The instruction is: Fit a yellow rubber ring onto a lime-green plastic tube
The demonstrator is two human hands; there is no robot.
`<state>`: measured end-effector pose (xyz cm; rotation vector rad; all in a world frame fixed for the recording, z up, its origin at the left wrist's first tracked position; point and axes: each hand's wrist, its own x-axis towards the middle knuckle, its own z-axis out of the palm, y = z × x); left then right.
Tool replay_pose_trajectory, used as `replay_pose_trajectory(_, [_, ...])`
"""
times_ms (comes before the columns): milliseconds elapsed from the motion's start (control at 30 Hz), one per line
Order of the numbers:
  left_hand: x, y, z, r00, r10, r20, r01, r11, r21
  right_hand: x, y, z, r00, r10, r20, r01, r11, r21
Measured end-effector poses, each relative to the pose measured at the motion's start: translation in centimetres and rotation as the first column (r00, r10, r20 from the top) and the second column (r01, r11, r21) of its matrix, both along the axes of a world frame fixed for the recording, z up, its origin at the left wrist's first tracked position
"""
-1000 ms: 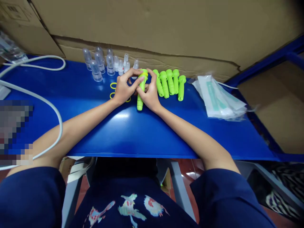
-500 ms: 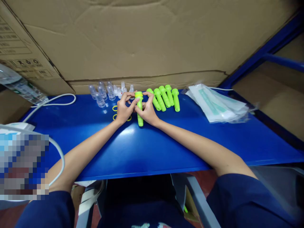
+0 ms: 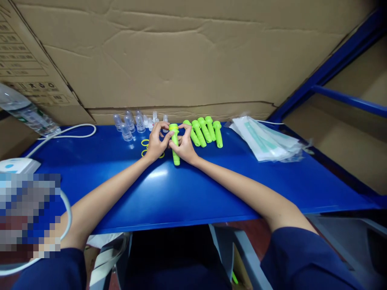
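Observation:
Between both hands is a lime-green flashlight-shaped tube (image 3: 175, 155), its wider head up and a yellow ring around that head. My left hand (image 3: 157, 141) grips the head from the left with thumb and fingers. From the other side, my right hand (image 3: 185, 146) pinches the same piece. Yellow rings (image 3: 145, 142) lie beside my left hand, partly covered by it. To the right of my hands rest several more green flashlight-shaped tubes (image 3: 205, 131). Clear plastic caps (image 3: 126, 133) stand at the back left, with smaller translucent pieces (image 3: 150, 123) close by.
Clear bags with white and teal packets (image 3: 263, 139) lie at the right of the blue table (image 3: 193, 197). A water bottle (image 3: 30, 114) leans at the left, near a white cable (image 3: 80, 136) and a white device (image 3: 19, 164). Cardboard (image 3: 181, 60) walls off the back.
The camera view has shifted a little, so the table scene sits slightly lower. Both hands keep hold of the green piece in nearly the same pose.

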<state>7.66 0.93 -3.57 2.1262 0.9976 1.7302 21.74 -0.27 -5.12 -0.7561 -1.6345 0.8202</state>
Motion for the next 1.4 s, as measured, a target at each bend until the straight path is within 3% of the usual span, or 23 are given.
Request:
replay_pose_trajectory(400, [0.1, -0.82, 0.41, 0.999, 0.047, 0.001, -0.046, 0.995, 0.094, -0.47, -0.52, 0.7, 0.999, -0.001, -0.051, 0.002, 1.0, 0.015])
replay_pose_trajectory(733, [-0.39, 0.03, 0.05, 0.999, -0.042, 0.017, 0.041, 0.998, 0.053, 0.13, -0.52, 0.89, 1.0, 0.013, -0.018, -0.014, 0.999, -0.044])
replay_pose_trajectory(1400, [-0.33, 0.06, 0.12, 0.999, -0.052, -0.011, 0.053, 0.998, 0.04, 0.03, -0.28, 0.45, 0.998, 0.0, -0.057, -0.003, 0.999, -0.048])
